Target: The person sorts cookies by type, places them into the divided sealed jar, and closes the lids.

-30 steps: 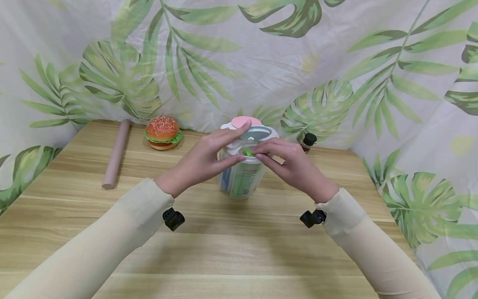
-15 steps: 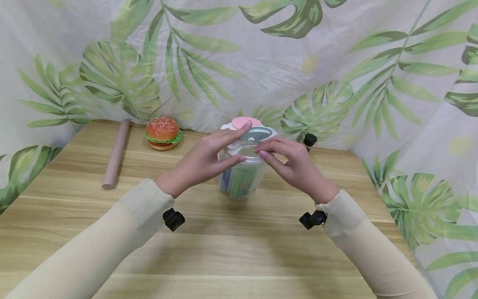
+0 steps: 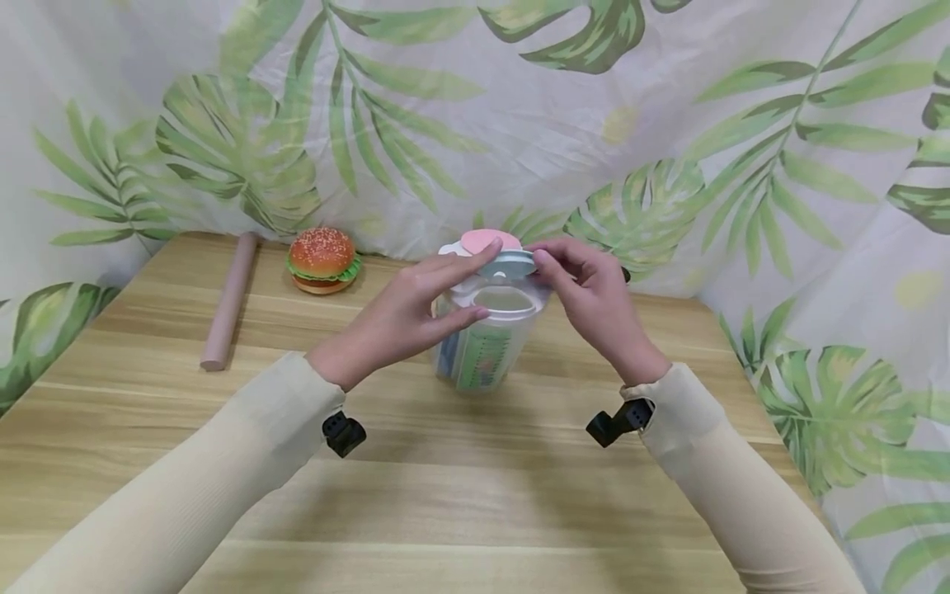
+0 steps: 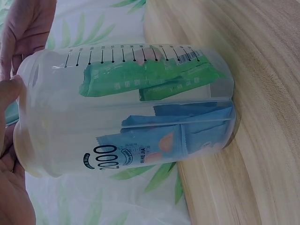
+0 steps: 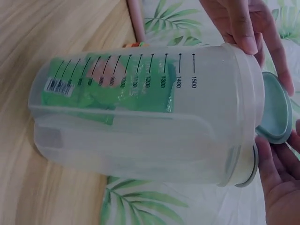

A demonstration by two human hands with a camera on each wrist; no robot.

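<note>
A clear storage container [image 3: 486, 355] stands upright on the table, with green packets [image 5: 108, 84] and blue packets [image 4: 164, 131] in separate compartments. One grey-green flap lid [image 3: 508, 264] on top is raised over its oval opening. My right hand [image 3: 594, 305] pinches the right edge of that flap between thumb and fingers. My left hand [image 3: 404, 318] rests against the container top, its thumb on the front rim and its straight index finger reaching to the flap's left edge. A pink flap [image 3: 490, 241] at the back lies over another opening.
A toy hamburger [image 3: 322, 261] and a pinkish rolling rod [image 3: 230, 305] lie at the left on the wooden table [image 3: 445, 495]. Behind my right hand a dark cap [image 3: 626, 275] barely shows. A leaf-patterned cloth [image 3: 416, 107] hangs along the back edge.
My right hand has moved from the opening up and back to the flap's edge. The green piece seen at the opening has gone from view there. The flap tilts forward more; my left hand stays put.
</note>
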